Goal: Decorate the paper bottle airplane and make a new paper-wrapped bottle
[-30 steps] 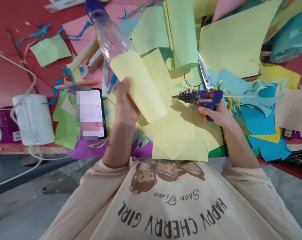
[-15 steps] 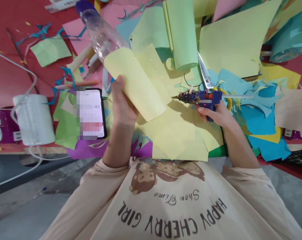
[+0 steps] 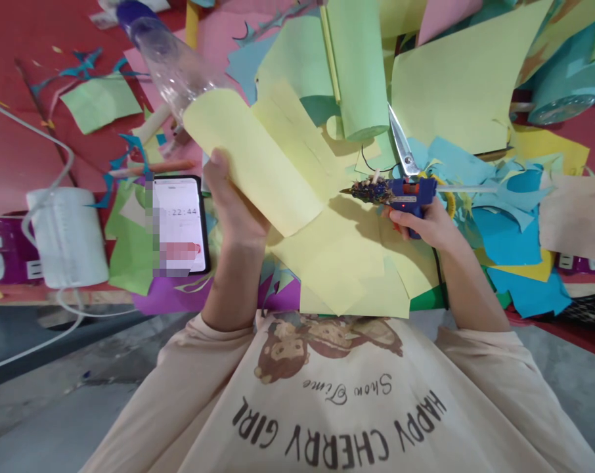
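Observation:
My left hand (image 3: 233, 197) is closed around a clear plastic bottle (image 3: 172, 69) with a blue cap. Pale yellow paper (image 3: 253, 157) wraps the bottle's lower part, and a loose flap of it sticks out on the right. The bottle tilts, cap toward the upper left. In my right hand (image 3: 425, 222) is a blue glue gun (image 3: 400, 194), its nozzle crusted with residue and pointing left at the paper, a small gap away. A clear glue stick (image 3: 467, 189) sticks out of its back. Scissors (image 3: 403, 144) with a yellow handle lie just behind the glue gun.
A green paper-covered cylinder (image 3: 361, 72) lies at the top middle. A phone (image 3: 182, 223) and a white cylindrical object (image 3: 67, 236) with a cable are at left. Blue paper scraps (image 3: 509, 230) and a blue-wrapped bottle (image 3: 566, 85) are at right. Yellow sheets (image 3: 341, 263) lie in front of me.
The wrapped bottle has shifted and tilted further toward the left in my left hand, and its paper flap shows more. My right hand with the glue gun has hardly moved.

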`<state>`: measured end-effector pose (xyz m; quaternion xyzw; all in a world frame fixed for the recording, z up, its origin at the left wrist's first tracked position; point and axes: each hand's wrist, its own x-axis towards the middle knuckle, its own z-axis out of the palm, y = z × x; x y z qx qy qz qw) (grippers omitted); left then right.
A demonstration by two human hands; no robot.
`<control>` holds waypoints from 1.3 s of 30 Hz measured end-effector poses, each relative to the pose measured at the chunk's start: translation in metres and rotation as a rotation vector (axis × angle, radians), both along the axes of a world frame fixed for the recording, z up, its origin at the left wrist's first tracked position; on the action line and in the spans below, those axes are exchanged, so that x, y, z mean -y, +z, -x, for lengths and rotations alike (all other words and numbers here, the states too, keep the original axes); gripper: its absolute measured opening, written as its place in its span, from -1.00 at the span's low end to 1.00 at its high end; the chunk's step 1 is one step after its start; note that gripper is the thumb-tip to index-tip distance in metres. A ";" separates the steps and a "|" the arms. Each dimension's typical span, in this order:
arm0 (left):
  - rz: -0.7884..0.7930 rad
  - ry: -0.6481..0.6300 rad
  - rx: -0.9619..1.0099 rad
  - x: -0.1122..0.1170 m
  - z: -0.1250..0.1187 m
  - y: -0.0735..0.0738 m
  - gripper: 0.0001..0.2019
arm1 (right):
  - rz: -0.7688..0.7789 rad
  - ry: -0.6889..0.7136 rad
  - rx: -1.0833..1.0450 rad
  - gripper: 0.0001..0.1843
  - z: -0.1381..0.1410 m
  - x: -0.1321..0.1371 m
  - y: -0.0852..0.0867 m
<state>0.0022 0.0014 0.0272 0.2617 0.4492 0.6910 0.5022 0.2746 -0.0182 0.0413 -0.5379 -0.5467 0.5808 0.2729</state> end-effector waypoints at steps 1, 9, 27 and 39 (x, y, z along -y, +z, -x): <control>-0.001 0.014 -0.009 0.000 0.000 0.001 -0.63 | -0.008 -0.003 -0.026 -0.65 -0.001 0.000 -0.001; 0.020 0.031 0.033 0.002 -0.004 0.001 -0.64 | -0.136 -0.377 -0.241 -0.76 -0.038 0.008 0.007; 0.335 -0.268 0.021 0.011 -0.010 -0.009 -0.53 | -0.365 -0.732 1.115 -0.48 -0.112 0.031 0.004; 0.395 -0.372 0.007 0.012 -0.011 -0.008 -0.50 | -0.223 -0.130 0.223 -0.72 -0.010 0.014 0.029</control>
